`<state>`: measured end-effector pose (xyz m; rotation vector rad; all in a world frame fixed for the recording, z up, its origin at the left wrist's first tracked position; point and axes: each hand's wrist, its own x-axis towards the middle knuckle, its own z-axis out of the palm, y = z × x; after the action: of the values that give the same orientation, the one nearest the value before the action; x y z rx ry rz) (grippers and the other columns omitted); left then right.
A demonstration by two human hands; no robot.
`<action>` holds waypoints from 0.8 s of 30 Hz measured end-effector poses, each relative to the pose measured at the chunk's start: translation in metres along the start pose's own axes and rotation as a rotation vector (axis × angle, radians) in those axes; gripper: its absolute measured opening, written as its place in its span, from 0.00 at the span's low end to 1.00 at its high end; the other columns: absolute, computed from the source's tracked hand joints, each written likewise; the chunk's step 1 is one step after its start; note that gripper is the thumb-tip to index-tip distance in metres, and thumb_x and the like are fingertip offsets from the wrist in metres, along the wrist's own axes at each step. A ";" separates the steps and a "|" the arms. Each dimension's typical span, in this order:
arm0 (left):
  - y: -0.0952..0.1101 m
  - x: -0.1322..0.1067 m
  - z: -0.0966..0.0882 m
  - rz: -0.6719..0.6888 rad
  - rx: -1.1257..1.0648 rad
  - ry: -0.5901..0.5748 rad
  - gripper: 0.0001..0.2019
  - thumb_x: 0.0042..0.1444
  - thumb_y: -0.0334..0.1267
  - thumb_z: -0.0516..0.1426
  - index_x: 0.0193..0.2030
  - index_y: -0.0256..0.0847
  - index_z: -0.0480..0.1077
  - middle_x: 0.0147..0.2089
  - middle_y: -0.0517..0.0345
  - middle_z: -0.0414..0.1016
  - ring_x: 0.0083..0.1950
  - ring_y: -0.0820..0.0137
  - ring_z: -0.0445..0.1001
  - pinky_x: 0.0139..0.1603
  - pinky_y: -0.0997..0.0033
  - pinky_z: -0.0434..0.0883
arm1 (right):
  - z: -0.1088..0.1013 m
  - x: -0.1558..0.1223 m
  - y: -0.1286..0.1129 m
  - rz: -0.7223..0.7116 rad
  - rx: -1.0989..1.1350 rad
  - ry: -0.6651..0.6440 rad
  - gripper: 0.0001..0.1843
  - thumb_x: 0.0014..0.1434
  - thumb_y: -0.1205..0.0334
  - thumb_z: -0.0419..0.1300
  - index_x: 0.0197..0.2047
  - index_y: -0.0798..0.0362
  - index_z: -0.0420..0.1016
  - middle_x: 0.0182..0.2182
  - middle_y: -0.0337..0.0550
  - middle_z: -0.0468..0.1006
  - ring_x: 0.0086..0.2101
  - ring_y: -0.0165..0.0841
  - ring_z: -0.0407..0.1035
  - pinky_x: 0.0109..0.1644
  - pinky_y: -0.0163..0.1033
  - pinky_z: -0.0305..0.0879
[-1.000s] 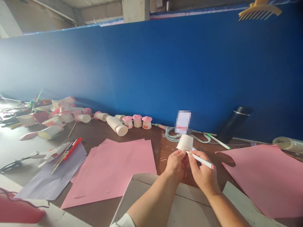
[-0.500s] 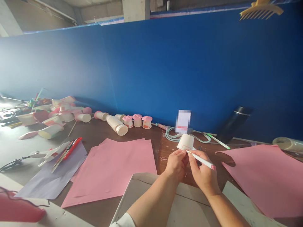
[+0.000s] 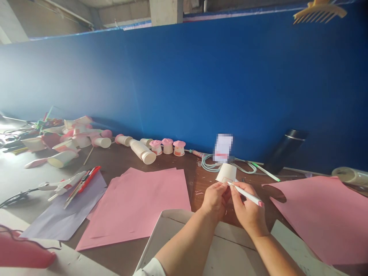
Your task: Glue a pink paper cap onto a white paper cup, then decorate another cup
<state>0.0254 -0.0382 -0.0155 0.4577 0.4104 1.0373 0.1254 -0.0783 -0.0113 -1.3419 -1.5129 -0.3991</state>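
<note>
My left hand (image 3: 214, 199) pinches the rim of a small white paper cup (image 3: 226, 173) held upside down above the brown table (image 3: 120, 161). A faint red outline shows on the cup's side. My right hand (image 3: 247, 210) grips a white pen with a pink end (image 3: 246, 195), its tip against the lower edge of the cup. Both hands are closed and touch each other just under the cup.
Pink paper sheets lie left (image 3: 138, 207) and right (image 3: 319, 214) of my hands. Three pink-topped cups (image 3: 168, 147), a cup stack (image 3: 142, 151) and loose cups (image 3: 66, 142) line the blue wall. Scissors and a red tool (image 3: 71, 184), a green cable (image 3: 212, 165), a black flask (image 3: 283, 150).
The view has drifted slightly; my hands, the cup and the pen keep nearly the same pose.
</note>
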 end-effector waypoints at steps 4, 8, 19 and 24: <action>0.000 0.000 0.000 0.012 0.012 -0.008 0.17 0.44 0.44 0.72 0.32 0.34 0.75 0.31 0.50 0.75 0.41 0.63 0.78 0.50 0.64 0.73 | -0.001 0.001 -0.001 -0.004 0.018 -0.015 0.11 0.68 0.54 0.58 0.42 0.52 0.75 0.35 0.48 0.83 0.36 0.38 0.80 0.40 0.39 0.76; 0.000 0.001 0.000 0.006 0.008 -0.010 0.17 0.43 0.43 0.72 0.32 0.35 0.75 0.31 0.52 0.75 0.40 0.64 0.78 0.49 0.65 0.73 | -0.001 0.000 0.000 0.006 0.026 -0.026 0.11 0.68 0.53 0.58 0.42 0.52 0.75 0.35 0.47 0.83 0.36 0.38 0.79 0.41 0.40 0.76; 0.001 0.000 0.000 0.006 0.006 -0.016 0.18 0.41 0.44 0.73 0.33 0.34 0.76 0.33 0.51 0.75 0.42 0.63 0.78 0.48 0.66 0.72 | 0.000 -0.001 0.000 0.016 0.016 -0.033 0.13 0.69 0.51 0.56 0.42 0.51 0.75 0.35 0.48 0.83 0.37 0.39 0.79 0.42 0.41 0.76; 0.000 0.000 0.001 0.006 0.035 -0.015 0.21 0.40 0.47 0.74 0.33 0.34 0.75 0.31 0.50 0.75 0.43 0.60 0.79 0.49 0.64 0.73 | 0.002 -0.003 0.002 0.035 0.003 -0.021 0.15 0.69 0.49 0.56 0.43 0.51 0.75 0.36 0.49 0.83 0.38 0.40 0.79 0.41 0.41 0.76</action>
<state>0.0257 -0.0384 -0.0148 0.4984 0.4144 1.0327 0.1259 -0.0772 -0.0152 -1.3724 -1.5050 -0.3621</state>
